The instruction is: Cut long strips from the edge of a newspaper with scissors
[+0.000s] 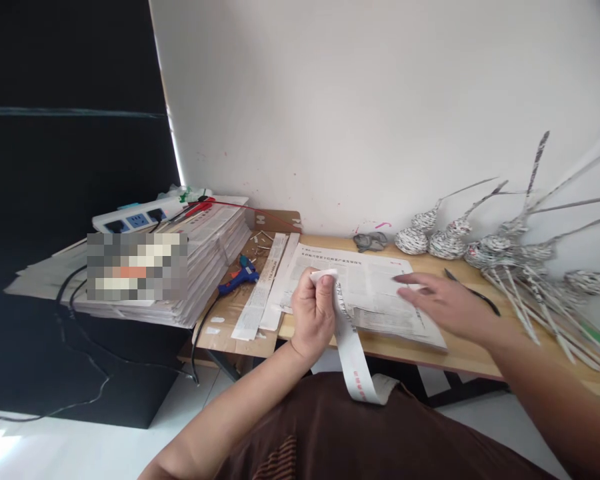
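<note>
My left hand (316, 313) is closed on the upper end of a newspaper strip (353, 363), thumb pressed over the folded top. The strip hangs down and its lower end curls against my brown clothing. To the right, my right hand (443, 303) hovers over a stack of newspaper sheets (325, 267) with its fingers apart and nothing in them. Left of the stack, more cut newspaper strips (263, 287) lie on a cardboard sheet (220, 337). A blue glue gun (239, 277) rests beside those strips.
At the left stands a tall newspaper pile (215, 260) with a power strip (135, 217) on top. Gourd shapes woven from paper (447, 240) line the wall at the right, by thin paper rods (545, 307). A dark slender tool (473, 291) lies behind my right hand.
</note>
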A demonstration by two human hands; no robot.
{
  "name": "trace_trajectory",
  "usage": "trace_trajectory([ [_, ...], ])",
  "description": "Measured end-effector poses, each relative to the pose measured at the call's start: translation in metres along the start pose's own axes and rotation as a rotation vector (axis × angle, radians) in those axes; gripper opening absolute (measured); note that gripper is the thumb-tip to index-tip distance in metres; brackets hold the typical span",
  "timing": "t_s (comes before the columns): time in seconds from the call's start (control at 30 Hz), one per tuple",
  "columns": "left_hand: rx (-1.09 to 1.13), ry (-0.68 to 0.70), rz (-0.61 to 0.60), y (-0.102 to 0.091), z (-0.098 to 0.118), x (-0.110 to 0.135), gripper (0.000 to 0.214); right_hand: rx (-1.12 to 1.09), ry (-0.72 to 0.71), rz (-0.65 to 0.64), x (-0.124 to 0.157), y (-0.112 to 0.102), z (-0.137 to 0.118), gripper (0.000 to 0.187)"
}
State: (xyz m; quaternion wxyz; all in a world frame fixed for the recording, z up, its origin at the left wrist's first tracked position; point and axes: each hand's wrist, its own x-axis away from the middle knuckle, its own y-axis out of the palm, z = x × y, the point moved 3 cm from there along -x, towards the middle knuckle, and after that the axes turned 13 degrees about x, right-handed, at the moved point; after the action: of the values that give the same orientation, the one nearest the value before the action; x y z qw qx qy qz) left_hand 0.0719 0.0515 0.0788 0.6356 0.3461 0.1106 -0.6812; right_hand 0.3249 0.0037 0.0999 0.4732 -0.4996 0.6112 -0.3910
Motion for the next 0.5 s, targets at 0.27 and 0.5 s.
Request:
trace_trajectory([
  [0.27, 0.021, 0.022, -0.017, 0.003, 0.029, -0.021, 0.033, -0.436, -0.271, -0.150, 0.015, -0.001, -0.144, 0.037],
  [0.5, 0.344, -0.320, -0.175, 0.001, 0.036, -0.023, 0.042, -0.784, -0.228, -0.121, -0.020, -0.020, -0.158, 0.032],
])
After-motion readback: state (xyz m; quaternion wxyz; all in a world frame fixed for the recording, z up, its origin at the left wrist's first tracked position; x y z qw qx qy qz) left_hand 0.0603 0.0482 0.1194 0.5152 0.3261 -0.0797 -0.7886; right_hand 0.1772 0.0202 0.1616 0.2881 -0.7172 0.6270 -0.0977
